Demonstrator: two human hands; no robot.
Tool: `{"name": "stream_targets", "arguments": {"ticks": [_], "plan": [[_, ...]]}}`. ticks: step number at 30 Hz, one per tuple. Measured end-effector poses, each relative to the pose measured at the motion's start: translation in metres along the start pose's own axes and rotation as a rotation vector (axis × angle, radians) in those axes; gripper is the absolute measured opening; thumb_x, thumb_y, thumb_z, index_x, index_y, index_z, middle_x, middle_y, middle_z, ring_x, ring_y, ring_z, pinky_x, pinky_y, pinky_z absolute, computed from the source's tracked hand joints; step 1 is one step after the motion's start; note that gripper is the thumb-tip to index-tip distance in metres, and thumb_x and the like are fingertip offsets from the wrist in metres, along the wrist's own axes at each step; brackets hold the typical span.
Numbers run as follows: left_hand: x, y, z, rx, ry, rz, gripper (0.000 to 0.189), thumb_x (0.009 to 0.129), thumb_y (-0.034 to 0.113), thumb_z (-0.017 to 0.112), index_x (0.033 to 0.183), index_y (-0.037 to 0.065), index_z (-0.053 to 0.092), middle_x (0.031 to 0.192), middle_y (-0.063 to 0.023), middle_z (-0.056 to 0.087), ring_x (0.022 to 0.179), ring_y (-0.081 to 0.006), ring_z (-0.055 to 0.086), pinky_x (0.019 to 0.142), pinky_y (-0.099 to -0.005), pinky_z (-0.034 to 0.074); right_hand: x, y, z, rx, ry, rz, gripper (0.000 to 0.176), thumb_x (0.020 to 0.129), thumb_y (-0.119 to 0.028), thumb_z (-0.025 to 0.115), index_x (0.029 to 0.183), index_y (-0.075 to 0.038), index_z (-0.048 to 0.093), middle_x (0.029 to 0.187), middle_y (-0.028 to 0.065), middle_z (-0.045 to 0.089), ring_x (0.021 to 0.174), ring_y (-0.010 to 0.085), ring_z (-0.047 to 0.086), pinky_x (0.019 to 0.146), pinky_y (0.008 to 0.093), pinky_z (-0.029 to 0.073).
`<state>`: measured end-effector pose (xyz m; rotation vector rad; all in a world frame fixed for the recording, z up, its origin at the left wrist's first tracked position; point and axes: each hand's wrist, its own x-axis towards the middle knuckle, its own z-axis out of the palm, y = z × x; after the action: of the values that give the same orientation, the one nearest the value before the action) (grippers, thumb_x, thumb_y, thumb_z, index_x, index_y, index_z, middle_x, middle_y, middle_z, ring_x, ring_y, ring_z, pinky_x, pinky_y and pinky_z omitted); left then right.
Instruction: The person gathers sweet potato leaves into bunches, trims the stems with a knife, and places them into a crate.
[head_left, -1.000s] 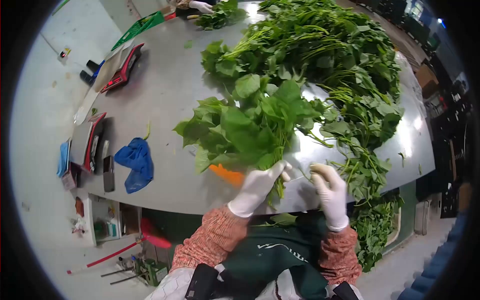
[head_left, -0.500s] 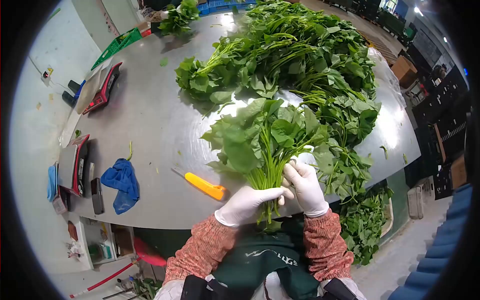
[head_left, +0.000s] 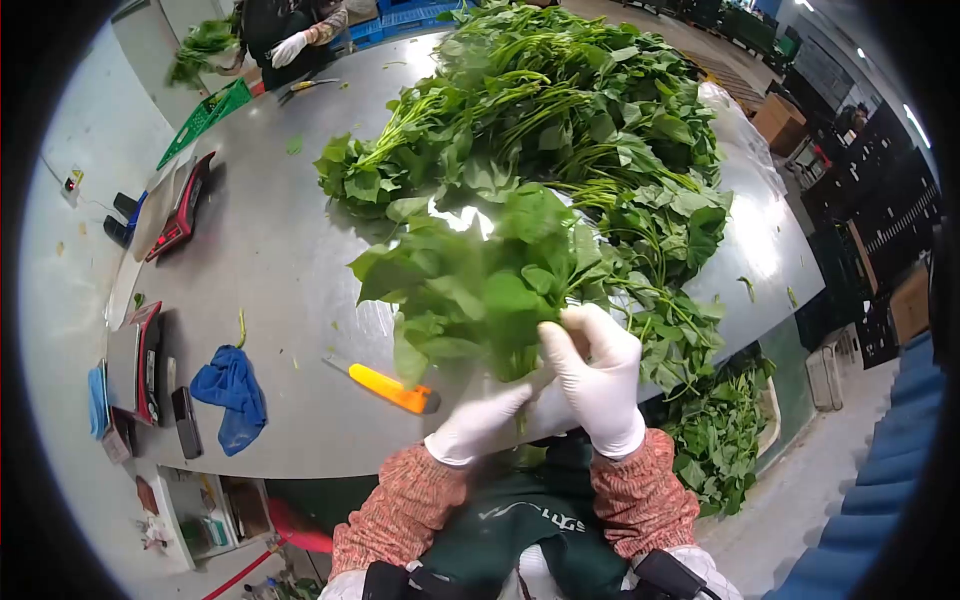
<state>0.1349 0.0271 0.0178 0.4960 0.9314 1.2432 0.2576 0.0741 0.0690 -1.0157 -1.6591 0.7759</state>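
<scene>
My left hand [head_left: 478, 425], in a white glove and slightly blurred, is closed around the stem end of a bunch of leafy greens [head_left: 470, 290]. The bunch's broad leaves fan out up and to the left over the metal table. At the bunch's right side is my right hand [head_left: 597, 375], also gloved, with thumb and forefinger curled together by the leaves. What those fingertips pinch, if anything, is hidden. An orange-handled knife [head_left: 392, 388] lies on the table just left of my left hand.
A large heap of the same greens [head_left: 600, 120] covers the back and right of the metal table [head_left: 290, 260]. Two red scales [head_left: 183, 215], a blue cloth [head_left: 230, 398] and a phone-like dark object [head_left: 187, 422] lie left. Greens fill a container [head_left: 715, 440] below; a co-worker's gloved hand [head_left: 290, 48] shows behind.
The bunch has tilted left and its stems are now mostly covered. My right hand has risen slightly along it. The co-worker's greens have moved left, and a gloved hand now shows.
</scene>
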Motion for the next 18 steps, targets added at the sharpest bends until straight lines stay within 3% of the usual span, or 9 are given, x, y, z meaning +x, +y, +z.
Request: {"name": "stream_targets", "arguments": {"ticks": [3,4,6,8,10,11,12,15,18], "plan": [[0.005,0.020,-0.011,0.020,-0.093,-0.003,0.020,0.086,0.012,0.069,0.100,0.006,0.055,0.076,0.0003,0.054,0.060,-0.0095,0.051,0.055,-0.0241,0.043,-0.005,-0.004,-0.016,0.377,0.062,0.318,0.004,0.090,-0.005,0.063,0.088,-0.002,0.061,0.072,-0.0042,0.057,0.060,0.0025,0.047,0.055,0.0188,0.038],[0.006,0.021,-0.022,-0.018,-0.127,-0.048,0.023,0.086,0.013,0.069,0.101,0.004,0.054,0.074,-0.0021,0.053,0.059,-0.0129,0.050,0.058,-0.0274,0.044,-0.007,0.003,-0.026,0.451,0.044,0.429,0.007,0.092,-0.007,0.059,0.089,-0.001,0.061,0.084,0.0002,0.061,0.069,0.0045,0.052,0.062,0.0201,0.042],[0.006,0.018,-0.028,-0.137,-0.126,-0.041,0.031,0.089,0.026,0.068,0.104,0.003,0.054,0.071,-0.0028,0.051,0.058,-0.0161,0.048,0.063,-0.0341,0.045,-0.009,0.013,-0.028,0.530,0.099,0.310,0.013,0.093,-0.011,0.055,0.088,0.000,0.060,0.104,0.0086,0.063,0.088,0.0101,0.056,0.077,0.0249,0.046],[0.009,0.011,-0.031,-0.301,-0.140,-0.034,0.034,0.090,0.032,0.066,0.103,0.004,0.053,0.068,-0.0029,0.051,0.055,-0.0164,0.047,0.062,-0.0349,0.045,-0.012,0.020,-0.025,0.748,0.170,0.188,0.019,0.092,-0.020,0.051,0.093,-0.002,0.056,0.123,0.0195,0.057,0.113,0.0294,0.054,0.105,0.0444,0.038],[0.009,0.013,-0.026,-0.307,-0.081,-0.074,0.030,0.092,0.031,0.064,0.100,0.004,0.054,0.066,-0.0026,0.050,0.055,-0.0160,0.047,0.062,-0.0342,0.045,-0.014,0.017,-0.029,1.020,0.069,0.132,0.019,0.093,-0.023,0.047,0.094,-0.004,0.051,0.109,0.0178,0.060,0.103,0.0306,0.055,0.109,0.0532,0.030],[0.010,0.014,-0.023,-0.307,-0.053,-0.092,0.029,0.093,0.031,0.063,0.098,0.004,0.055,0.066,-0.0025,0.049,0.055,-0.0158,0.047,0.062,-0.0338,0.045,-0.014,0.018,-0.029,1.083,-0.018,0.127,0.019,0.095,-0.026,0.043,0.093,-0.008,0.048,0.080,0.0104,0.055,0.082,0.0250,0.053,0.104,0.0553,0.031],[0.010,0.014,-0.023,-0.242,0.011,-0.070,0.026,0.093,0.029,0.062,0.096,0.004,0.055,0.065,-0.0026,0.049,0.054,-0.0156,0.046,0.062,-0.0334,0.045,-0.011,0.015,-0.024,1.161,-0.086,0.122,0.019,0.096,-0.027,0.042,0.091,-0.010,0.047,0.063,0.0029,0.040,0.063,0.0184,0.044,0.084,0.0432,0.043],[0.011,0.017,-0.017,-0.038,0.278,0.042,0.020,0.096,0.022,0.058,0.085,0.005,0.055,0.064,-0.0020,0.047,0.054,-0.0148,0.044,0.061,-0.0317,0.044,-0.023,0.005,-0.020,1.068,-0.133,0.413,0.020,0.096,-0.027,0.044,0.088,-0.009,0.047,0.061,0.0014,0.040,0.055,0.0129,0.039,0.053,0.0269,0.035],[0.013,0.036,-0.028,-0.080,0.324,0.286,0.019,0.098,0.023,0.054,0.086,0.009,0.051,0.065,0.0008,0.039,0.060,-0.0136,0.041,0.066,-0.0314,0.043,-0.040,0.004,-0.023,0.370,-0.249,0.375,0.015,0.090,-0.014,0.055,0.081,-0.002,0.053,0.067,0.0022,0.050,0.059,0.0070,0.045,0.054,0.0249,0.036]]}}
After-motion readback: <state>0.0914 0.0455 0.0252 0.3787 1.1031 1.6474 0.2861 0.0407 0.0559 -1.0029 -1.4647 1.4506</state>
